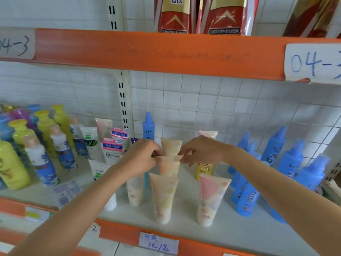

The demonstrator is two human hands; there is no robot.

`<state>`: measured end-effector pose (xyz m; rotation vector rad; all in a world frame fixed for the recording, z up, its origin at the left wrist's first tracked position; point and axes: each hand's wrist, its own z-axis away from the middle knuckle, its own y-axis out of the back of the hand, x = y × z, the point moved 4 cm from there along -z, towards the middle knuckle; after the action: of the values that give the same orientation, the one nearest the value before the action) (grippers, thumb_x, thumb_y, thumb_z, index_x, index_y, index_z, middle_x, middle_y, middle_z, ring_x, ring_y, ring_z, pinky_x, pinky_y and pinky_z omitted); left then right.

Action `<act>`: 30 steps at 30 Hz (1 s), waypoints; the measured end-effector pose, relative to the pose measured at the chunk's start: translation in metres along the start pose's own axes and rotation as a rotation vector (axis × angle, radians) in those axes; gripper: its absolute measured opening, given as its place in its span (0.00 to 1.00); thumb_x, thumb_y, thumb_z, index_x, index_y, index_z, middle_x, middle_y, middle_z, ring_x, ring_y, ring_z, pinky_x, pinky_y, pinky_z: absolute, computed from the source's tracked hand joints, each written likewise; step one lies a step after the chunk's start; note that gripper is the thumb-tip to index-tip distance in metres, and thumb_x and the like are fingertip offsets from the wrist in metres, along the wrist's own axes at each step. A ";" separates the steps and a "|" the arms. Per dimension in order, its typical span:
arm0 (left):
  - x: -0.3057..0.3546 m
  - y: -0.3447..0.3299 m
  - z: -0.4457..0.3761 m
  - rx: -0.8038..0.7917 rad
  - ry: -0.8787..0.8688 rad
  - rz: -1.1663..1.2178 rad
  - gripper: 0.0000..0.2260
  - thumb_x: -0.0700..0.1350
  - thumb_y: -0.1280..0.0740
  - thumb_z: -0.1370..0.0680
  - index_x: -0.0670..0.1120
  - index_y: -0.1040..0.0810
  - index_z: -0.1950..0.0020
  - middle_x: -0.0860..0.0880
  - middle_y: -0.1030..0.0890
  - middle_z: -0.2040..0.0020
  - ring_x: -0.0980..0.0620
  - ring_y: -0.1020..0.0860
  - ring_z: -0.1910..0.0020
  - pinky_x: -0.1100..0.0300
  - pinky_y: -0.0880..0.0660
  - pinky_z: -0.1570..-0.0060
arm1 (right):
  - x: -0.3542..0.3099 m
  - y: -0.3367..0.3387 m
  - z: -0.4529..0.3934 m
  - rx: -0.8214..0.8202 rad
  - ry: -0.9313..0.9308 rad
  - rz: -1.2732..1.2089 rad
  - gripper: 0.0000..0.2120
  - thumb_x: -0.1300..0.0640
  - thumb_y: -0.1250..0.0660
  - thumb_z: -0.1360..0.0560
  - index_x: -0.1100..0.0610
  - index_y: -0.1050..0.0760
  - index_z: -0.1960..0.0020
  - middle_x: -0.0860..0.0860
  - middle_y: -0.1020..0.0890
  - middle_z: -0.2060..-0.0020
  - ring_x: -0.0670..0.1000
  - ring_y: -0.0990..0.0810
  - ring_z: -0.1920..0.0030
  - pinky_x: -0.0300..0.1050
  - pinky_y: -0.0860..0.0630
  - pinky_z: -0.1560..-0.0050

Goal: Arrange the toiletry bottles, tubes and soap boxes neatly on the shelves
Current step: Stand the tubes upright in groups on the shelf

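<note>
Pastel cream tubes stand cap-down in a row on the white shelf [184, 230]. My left hand [142, 157] and my right hand [201, 150] pinch the two top corners of the middle pastel tube [168, 167]. Another tube [170, 146] stands right behind it, and a front tube [163, 198] stands before it. A pink-patterned tube [212, 198] stands to the right near the shelf's front edge. A smaller tube [134, 191] is partly hidden under my left forearm.
Blue spray bottles [245, 193] crowd the right side. Yellow bottles [11, 163], blue-and-white bottles [44, 163] and facial-wash tubes [110, 148] fill the left. An orange upper shelf rail [147, 50] hangs overhead with red pouches [175, 15] on it.
</note>
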<state>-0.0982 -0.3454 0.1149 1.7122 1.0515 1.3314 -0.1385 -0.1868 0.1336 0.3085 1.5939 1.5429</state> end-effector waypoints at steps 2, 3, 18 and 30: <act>-0.001 0.001 -0.002 0.016 -0.020 0.028 0.07 0.37 0.31 0.27 0.46 0.16 0.55 0.50 0.16 0.58 0.55 0.20 0.60 0.56 0.23 0.55 | 0.005 0.003 0.006 0.015 -0.024 -0.039 0.12 0.52 0.35 0.25 0.57 0.22 0.44 0.42 0.19 0.61 0.48 0.17 0.56 0.44 0.20 0.54; -0.001 0.001 -0.004 0.012 -0.024 0.031 0.07 0.37 0.31 0.27 0.46 0.16 0.55 0.50 0.16 0.58 0.54 0.20 0.59 0.55 0.22 0.54 | 0.007 0.005 0.007 0.024 -0.030 -0.050 0.12 0.53 0.35 0.24 0.58 0.22 0.44 0.41 0.21 0.63 0.47 0.17 0.57 0.43 0.20 0.56; -0.009 0.001 -0.008 0.045 -0.075 0.048 0.07 0.39 0.32 0.26 0.48 0.16 0.54 0.53 0.15 0.56 0.60 0.22 0.61 0.79 0.35 0.64 | -0.017 0.027 -0.125 0.299 -0.017 0.136 0.27 0.55 0.36 0.24 0.56 0.39 0.28 0.55 0.30 0.33 0.55 0.27 0.37 0.49 0.30 0.37; -0.009 0.000 -0.008 0.054 -0.076 -0.029 0.10 0.39 0.38 0.23 0.47 0.18 0.49 0.51 0.16 0.52 0.52 0.21 0.51 0.65 0.34 0.57 | -0.029 0.014 -0.170 0.233 -0.031 -0.005 0.20 0.59 0.26 0.33 0.58 0.35 0.49 0.59 0.24 0.54 0.55 0.26 0.64 0.52 0.24 0.64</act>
<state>-0.1069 -0.3527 0.1129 1.7665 1.0737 1.2203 -0.2483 -0.3210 0.1330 0.4533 1.7509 1.3434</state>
